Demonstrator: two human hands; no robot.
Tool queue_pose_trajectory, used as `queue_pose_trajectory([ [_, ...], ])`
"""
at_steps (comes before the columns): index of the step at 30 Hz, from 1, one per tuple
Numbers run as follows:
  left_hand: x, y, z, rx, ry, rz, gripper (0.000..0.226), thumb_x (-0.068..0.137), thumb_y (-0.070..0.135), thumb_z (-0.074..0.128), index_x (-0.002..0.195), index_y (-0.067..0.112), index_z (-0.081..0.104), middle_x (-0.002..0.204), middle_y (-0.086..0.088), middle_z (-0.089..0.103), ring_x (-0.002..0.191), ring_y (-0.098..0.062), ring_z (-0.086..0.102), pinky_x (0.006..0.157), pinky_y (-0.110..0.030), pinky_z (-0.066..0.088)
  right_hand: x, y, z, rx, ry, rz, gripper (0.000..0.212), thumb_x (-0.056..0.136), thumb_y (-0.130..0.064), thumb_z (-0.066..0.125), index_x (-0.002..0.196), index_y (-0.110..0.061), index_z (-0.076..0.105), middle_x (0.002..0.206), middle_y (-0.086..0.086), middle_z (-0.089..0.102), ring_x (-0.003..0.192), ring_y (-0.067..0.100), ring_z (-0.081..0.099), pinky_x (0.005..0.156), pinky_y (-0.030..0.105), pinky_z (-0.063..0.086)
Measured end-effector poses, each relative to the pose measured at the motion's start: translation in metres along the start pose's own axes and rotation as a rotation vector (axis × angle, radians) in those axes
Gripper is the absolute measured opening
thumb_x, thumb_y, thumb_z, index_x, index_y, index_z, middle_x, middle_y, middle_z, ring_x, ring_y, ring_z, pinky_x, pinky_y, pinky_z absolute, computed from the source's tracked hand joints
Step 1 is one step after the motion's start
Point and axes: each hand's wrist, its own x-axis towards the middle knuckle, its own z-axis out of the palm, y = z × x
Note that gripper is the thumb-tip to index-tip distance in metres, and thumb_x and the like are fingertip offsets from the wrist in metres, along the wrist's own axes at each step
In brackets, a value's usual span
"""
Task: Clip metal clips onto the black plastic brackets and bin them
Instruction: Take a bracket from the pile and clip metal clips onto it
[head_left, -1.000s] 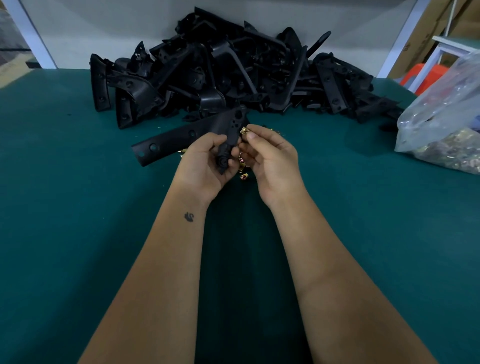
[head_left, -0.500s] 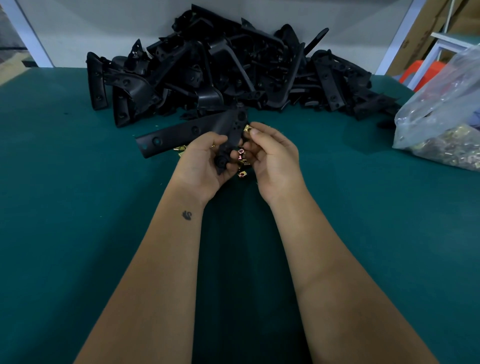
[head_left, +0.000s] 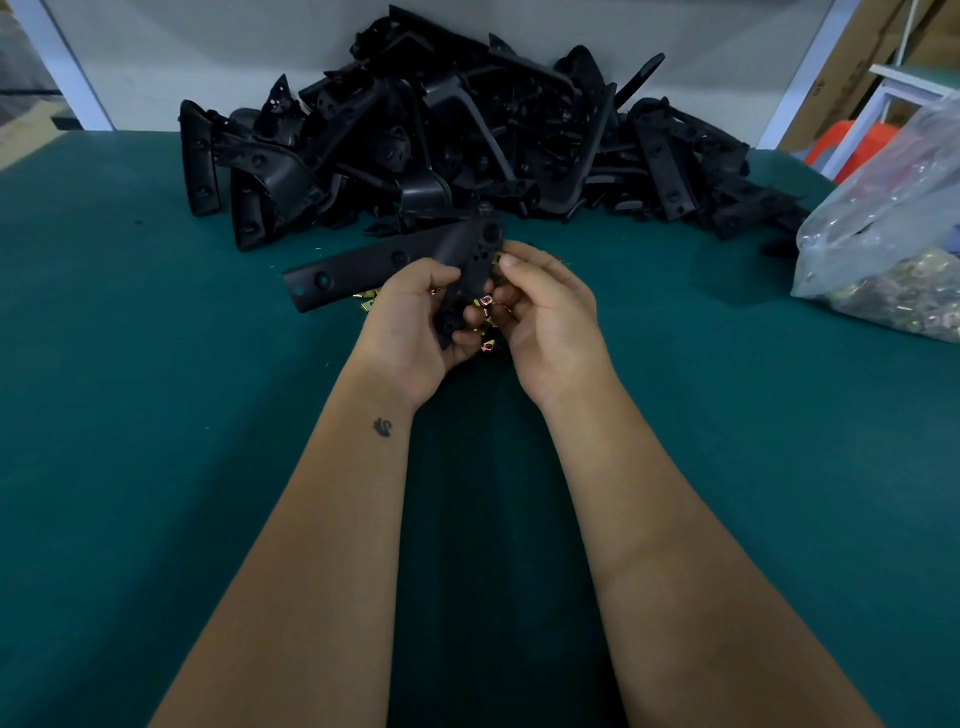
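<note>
Head view, person at a green bench. Black bracket (head_left: 410, 260): an L-shaped moulding, matte, with round holes along its long arm, which points left above the table (head_left: 156, 415); its short arm runs down between both hands. Left hand (head_left: 410, 332): fingers curled round the short arm, holding the part clear of the surface. Right hand (head_left: 545, 322): fingers bent, tips pinching at the bracket's right edge, where a small brass-coloured metal clip (head_left: 486, 301) shows; whether it is already seated cannot be told. To do this step well, I would judge, the left grip should brace the short arm firmly while the right thumb pushes the clip squarely onto the edge, without skewing it. Loose clips (head_left: 366, 301) lie on the table just beneath the hands. Behind them, a pile of brackets (head_left: 467, 130) rests against the wall. Far right: a clear plastic bag (head_left: 883, 249) of metal parts. No bin is visible.
</note>
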Motion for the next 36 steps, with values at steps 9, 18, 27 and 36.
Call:
queue_pose_trajectory([
  [9,0.001,-0.001,0.000,0.006,0.014,0.019,0.019,0.095,0.022,0.048,0.107,0.010,0.057,0.080,0.001,0.060,0.058,-0.008,0.044,0.046,-0.016,0.035,-0.001,0.001,0.002,-0.025,-0.005,-0.019,0.016,0.088,0.007,0.060,0.091,-0.008,0.067,0.067,0.005,0.061,0.060,0.012,0.057,0.053,0.028,0.054],
  [18,0.001,-0.001,0.001,0.044,0.001,0.026,0.018,0.095,0.023,0.048,0.097,0.010,0.061,0.075,0.001,0.062,0.056,-0.007,0.045,0.047,-0.016,0.033,0.001,0.000,0.001,0.014,-0.022,0.067,0.010,0.090,0.001,0.063,0.097,-0.004,0.067,0.065,0.004,0.059,0.062,0.016,0.052,0.054,0.029,0.053],
  [27,0.001,-0.002,0.002,0.095,-0.003,0.033,0.018,0.094,0.024,0.048,0.101,0.010,0.057,0.078,0.001,0.059,0.057,-0.007,0.044,0.048,-0.017,0.031,-0.002,-0.005,-0.001,-0.035,-0.082,0.150,0.020,0.093,-0.007,0.061,0.113,-0.005,0.059,0.071,0.005,0.051,0.062,0.021,0.052,0.059,0.034,0.051],
  [36,0.000,-0.002,0.001,0.142,0.003,0.059,0.018,0.094,0.024,0.047,0.100,0.011,0.059,0.076,0.003,0.059,0.057,-0.007,0.043,0.049,-0.018,0.030,0.000,-0.009,-0.006,-0.127,-0.063,0.121,0.012,0.087,-0.001,0.067,0.099,-0.005,0.068,0.065,0.003,0.059,0.066,0.018,0.050,0.081,0.040,0.041],
])
